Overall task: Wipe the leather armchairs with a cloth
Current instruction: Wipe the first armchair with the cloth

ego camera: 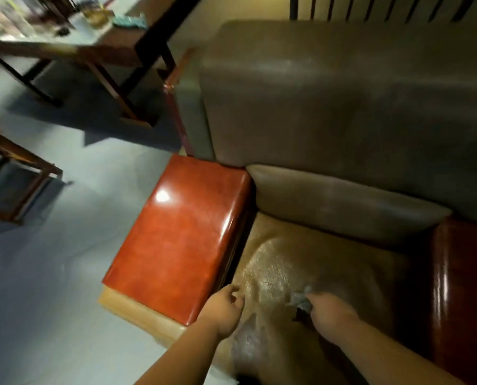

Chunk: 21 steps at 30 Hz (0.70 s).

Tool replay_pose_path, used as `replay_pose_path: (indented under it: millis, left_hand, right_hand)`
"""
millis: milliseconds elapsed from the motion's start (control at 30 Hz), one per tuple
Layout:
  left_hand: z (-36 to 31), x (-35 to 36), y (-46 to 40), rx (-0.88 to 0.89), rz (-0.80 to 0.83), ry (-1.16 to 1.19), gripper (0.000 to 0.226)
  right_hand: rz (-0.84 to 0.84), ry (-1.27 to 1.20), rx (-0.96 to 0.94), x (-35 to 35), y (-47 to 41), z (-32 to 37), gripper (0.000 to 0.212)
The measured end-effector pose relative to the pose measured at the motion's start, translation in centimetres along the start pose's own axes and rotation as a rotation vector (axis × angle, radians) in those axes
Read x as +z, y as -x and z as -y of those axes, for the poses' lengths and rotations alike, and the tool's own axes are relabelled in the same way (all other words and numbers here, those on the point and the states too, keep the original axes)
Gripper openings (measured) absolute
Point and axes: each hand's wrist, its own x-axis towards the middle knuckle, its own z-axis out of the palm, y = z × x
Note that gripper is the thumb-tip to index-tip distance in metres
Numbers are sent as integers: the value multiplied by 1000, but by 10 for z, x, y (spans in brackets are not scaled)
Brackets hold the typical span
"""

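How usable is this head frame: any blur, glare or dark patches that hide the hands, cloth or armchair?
Head view: dim, warm light; wide-angle bending at the edges. Motion blur smears the table upper left. Glare spots sit on the glossy red armrest. The cloth in the right hand is soft and small; the left hand reads clearly. The seat shows sheen.

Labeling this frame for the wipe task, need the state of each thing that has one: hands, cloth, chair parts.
right hand: grips the cloth, down on the seat
cloth: bunched, on the seat cushion
left hand: empty, fingers loosely curled, by the armrest edge
seat cushion: creased, patchy sheen
left armrest: glossy, bare
back cushion: upright, nothing on it
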Motion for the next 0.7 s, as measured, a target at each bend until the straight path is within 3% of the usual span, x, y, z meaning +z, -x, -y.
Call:
replay_pose_path:
  millis: [133,367,533,700]
  left_hand:
    - [-19,-37,36,5,-59,60,46]
    - [-26,-120,27,151,-53,-166,42]
    - [-36,-184,14,277,-58,-257,43]
    - [-20,-222,23,341,-81,-293,51]
  right_hand:
    - [-62,-56,-22,-46,52,14,42]
    - [-200,-104,54,-122,98,57,46]
    - [-370,-282,63,-154,108,108,13]
    - [-479,-381,13,-173,110,162,11]
